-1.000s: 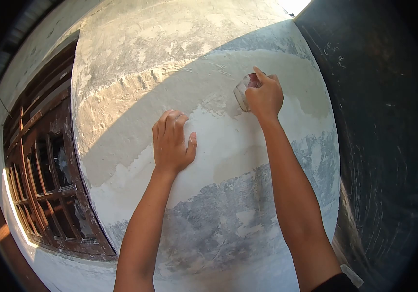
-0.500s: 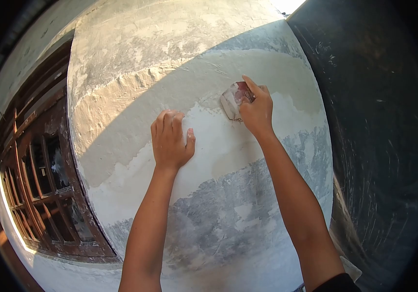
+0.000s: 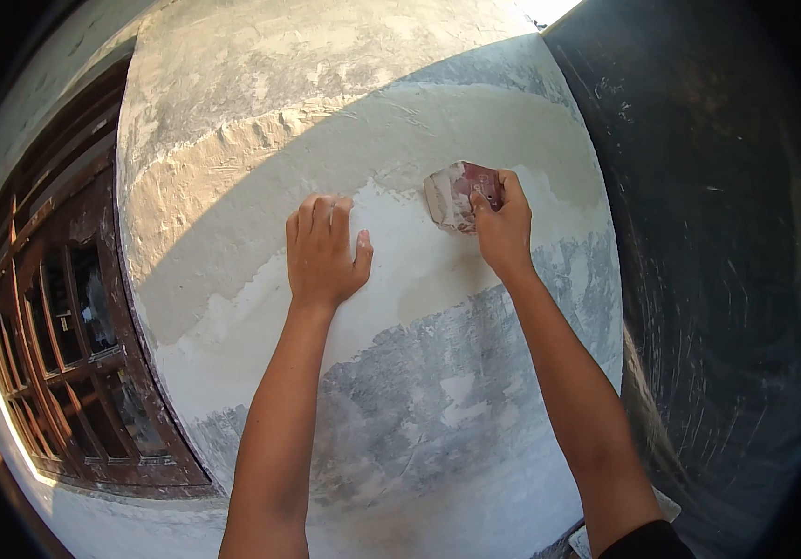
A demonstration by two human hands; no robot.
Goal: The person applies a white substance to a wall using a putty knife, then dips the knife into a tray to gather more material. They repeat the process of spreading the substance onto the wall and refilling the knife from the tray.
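Note:
My right hand (image 3: 505, 224) grips a flat, dark red putty scraper (image 3: 451, 196), its left part coated in whitish putty. The scraper's face is turned toward me, close to the wall. My left hand (image 3: 328, 250) is at the wall to the left, back toward me, fingers up and a little bent, thumb apart. White smears mark its fingertips; nothing shows in it, though its palm is hidden. Both hands are in front of the plastered wall (image 3: 400, 270), where a wet-looking beige band lies above a white one, with patchy grey beneath.
A brown wooden window frame (image 3: 74, 354) with glass panes and bars stands at the left. Along the right hangs a dark, scratched sheet (image 3: 717, 279). Sunlight falls on the upper left wall. A pale object (image 3: 666, 508) shows partly behind my right forearm.
My right hand has turned the scraper and shifted slightly right and down, its index finger no longer pointing up. The left hand stays nearly in place, while the view has moved slightly.

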